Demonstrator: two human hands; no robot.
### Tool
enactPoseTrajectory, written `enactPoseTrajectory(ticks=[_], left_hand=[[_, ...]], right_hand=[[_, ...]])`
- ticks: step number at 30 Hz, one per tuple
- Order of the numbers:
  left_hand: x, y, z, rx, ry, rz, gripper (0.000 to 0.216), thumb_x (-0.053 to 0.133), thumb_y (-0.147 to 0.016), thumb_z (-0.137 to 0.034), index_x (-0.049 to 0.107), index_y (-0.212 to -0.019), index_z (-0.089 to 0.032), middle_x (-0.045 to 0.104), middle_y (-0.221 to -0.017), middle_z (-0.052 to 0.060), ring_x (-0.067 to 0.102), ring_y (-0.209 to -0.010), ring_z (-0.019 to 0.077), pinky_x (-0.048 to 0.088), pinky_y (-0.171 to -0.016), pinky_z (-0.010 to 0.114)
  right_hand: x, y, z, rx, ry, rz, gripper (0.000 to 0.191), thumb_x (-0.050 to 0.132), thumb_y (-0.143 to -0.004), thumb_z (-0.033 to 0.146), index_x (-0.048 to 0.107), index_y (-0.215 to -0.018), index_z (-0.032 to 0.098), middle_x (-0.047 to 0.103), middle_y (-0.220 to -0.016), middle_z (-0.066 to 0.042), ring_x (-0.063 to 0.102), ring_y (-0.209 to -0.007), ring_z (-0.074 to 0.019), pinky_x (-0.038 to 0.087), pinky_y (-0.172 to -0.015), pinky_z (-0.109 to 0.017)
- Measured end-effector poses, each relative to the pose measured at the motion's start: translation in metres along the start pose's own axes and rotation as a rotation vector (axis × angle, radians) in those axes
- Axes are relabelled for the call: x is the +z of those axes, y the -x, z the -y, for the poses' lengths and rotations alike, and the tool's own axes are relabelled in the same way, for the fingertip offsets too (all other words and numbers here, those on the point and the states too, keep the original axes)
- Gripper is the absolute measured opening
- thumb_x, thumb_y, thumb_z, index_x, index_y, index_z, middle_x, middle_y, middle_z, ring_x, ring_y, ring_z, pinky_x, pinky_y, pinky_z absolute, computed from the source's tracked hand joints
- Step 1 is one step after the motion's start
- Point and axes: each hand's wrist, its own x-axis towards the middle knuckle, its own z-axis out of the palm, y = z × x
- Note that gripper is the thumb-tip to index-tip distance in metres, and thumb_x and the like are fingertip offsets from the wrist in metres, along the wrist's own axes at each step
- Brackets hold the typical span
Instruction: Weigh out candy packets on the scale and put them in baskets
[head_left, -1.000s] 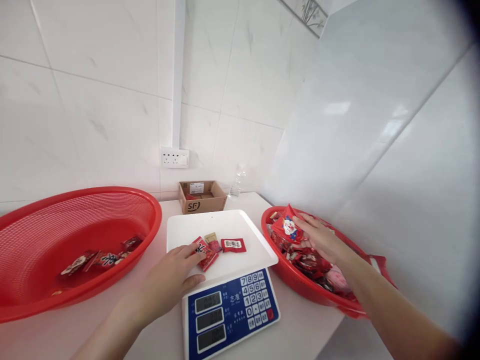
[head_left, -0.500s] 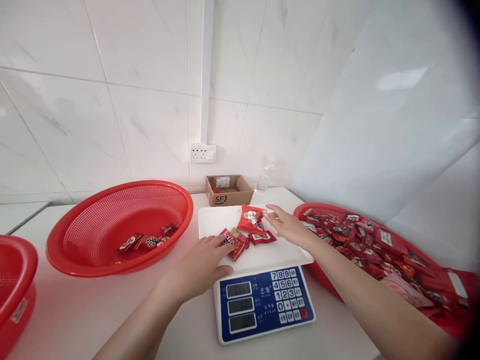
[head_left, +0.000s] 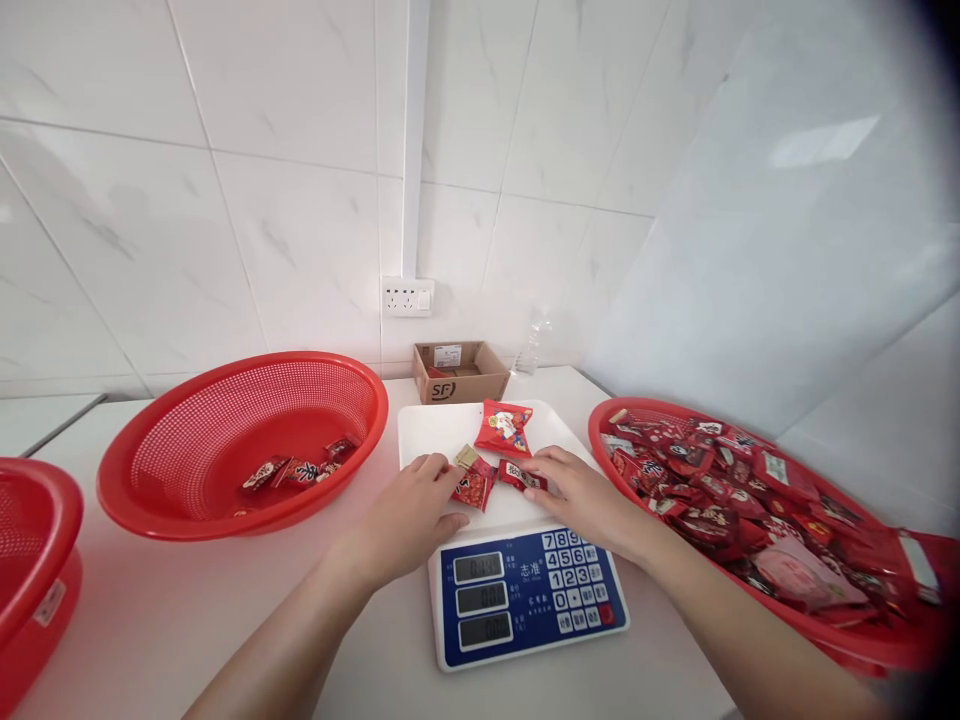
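Note:
A white weighing scale has a flat pan (head_left: 420, 430) with several red snack packets on it. My left hand (head_left: 409, 515) is at the pan's left side, its curled fingers and thumb around the edge of a red snack packet (head_left: 474, 490) with a gold end. My right hand (head_left: 589, 498) comes from the right, fingers and thumb closed around the end of a small dark red packet (head_left: 516, 474). A larger bright red packet (head_left: 504, 428) lies behind both, untouched. The scale's blue keypad panel (head_left: 529, 600) faces me, its displays lit but hard to read.
On the left stands a red perforated basket (head_left: 150, 450) with a few packets inside. Part of another red basket (head_left: 37, 560) shows at the left edge. A red basket (head_left: 600, 420) heaped with packets is on the right. Behind the scale are a cardboard box (head_left: 472, 385) and clear plastic bottle (head_left: 532, 345).
My right hand has moved down and left from the large red packet to the small dark red one. My left hand shifted slightly at the left packets. The top display's figure has changed.

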Motion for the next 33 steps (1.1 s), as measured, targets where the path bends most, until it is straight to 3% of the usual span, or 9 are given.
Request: enactPoseTrajectory(ticks=[5,9,12,15,20,25,30,33], left_hand=[[0.007,-0.002,0.002,0.074,-0.008,-0.017,0.040,0.047,-0.088,-0.029,0.047,-0.127,-0.019,0.046,-0.139,0.010,0.023,-0.138,0.0275,0.031,-0.105,0.044],[0.006,-0.002,-0.001,0.081,0.010,-0.070,0.030,0.041,-0.089,-0.021,0.053,-0.117,-0.019,0.058,-0.127,0.011,0.047,-0.123,0.0259,0.040,-0.096,0.041],[0.000,-0.001,-0.004,0.039,0.070,-0.145,0.026,0.034,-0.093,-0.026,0.055,-0.108,-0.023,0.066,-0.111,0.008,0.061,-0.099,0.0239,0.047,-0.078,0.035],[-0.008,0.001,-0.003,-0.072,0.136,-0.247,0.024,0.032,-0.094,-0.033,0.054,-0.094,-0.022,0.069,-0.090,0.005,0.064,-0.075,0.0213,0.044,-0.058,0.028],[-0.027,0.013,-0.006,-0.167,0.225,-0.511,0.022,0.040,-0.091,-0.038,0.053,-0.095,-0.022,0.066,-0.076,0.000,0.060,-0.064,0.0168,0.040,-0.053,0.024],[-0.035,0.025,-0.016,-0.100,0.212,-0.620,0.022,0.044,-0.091,-0.034,0.054,-0.105,-0.022,0.066,-0.081,-0.001,0.059,-0.066,0.0133,0.041,-0.057,0.021],[-0.031,0.025,-0.017,-0.055,0.121,-0.550,0.025,0.044,-0.090,-0.033,0.056,-0.109,-0.021,0.067,-0.085,0.001,0.059,-0.071,0.0147,0.042,-0.059,0.023],[-0.031,0.024,-0.017,-0.051,0.122,-0.520,0.025,0.045,-0.090,-0.031,0.056,-0.111,-0.021,0.067,-0.090,0.001,0.060,-0.075,0.0152,0.043,-0.062,0.024]], right_hand=[[0.005,0.001,0.005,0.025,-0.033,-0.010,0.024,0.056,-0.076,0.025,0.062,-0.099,0.022,0.063,-0.108,-0.007,0.056,-0.104,-0.0223,0.041,-0.091,-0.037],[0.006,0.004,0.011,0.047,-0.113,-0.082,0.025,0.045,-0.079,0.020,0.060,-0.099,0.023,0.066,-0.104,-0.005,0.059,-0.099,-0.0203,0.044,-0.086,-0.035],[0.003,0.010,0.009,0.091,-0.240,-0.235,0.026,0.040,-0.081,0.023,0.059,-0.099,0.023,0.067,-0.099,-0.004,0.061,-0.093,-0.0198,0.044,-0.084,-0.036],[0.004,0.024,0.002,0.161,-0.474,-0.455,0.022,0.044,-0.080,0.028,0.060,-0.094,0.022,0.067,-0.087,-0.003,0.062,-0.082,-0.0184,0.047,-0.079,-0.035],[0.022,0.055,-0.011,0.343,-0.842,-0.791,0.025,0.055,-0.077,0.035,0.059,-0.100,0.025,0.067,-0.088,-0.002,0.062,-0.074,-0.0159,0.050,-0.066,-0.031],[0.030,0.061,-0.006,0.358,-0.716,-0.805,0.030,0.061,-0.076,0.044,0.062,-0.099,0.024,0.069,-0.100,-0.006,0.064,-0.093,-0.0226,0.051,-0.081,-0.039],[0.029,0.049,0.009,0.285,-0.516,-0.656,0.041,0.057,-0.079,0.045,0.061,-0.113,0.023,0.065,-0.117,-0.009,0.059,-0.109,-0.0254,0.044,-0.098,-0.044],[0.031,0.052,0.013,0.290,-0.386,-0.640,0.043,0.054,-0.081,0.047,0.060,-0.118,0.026,0.062,-0.122,-0.007,0.057,-0.111,-0.0259,0.042,-0.100,-0.046]])
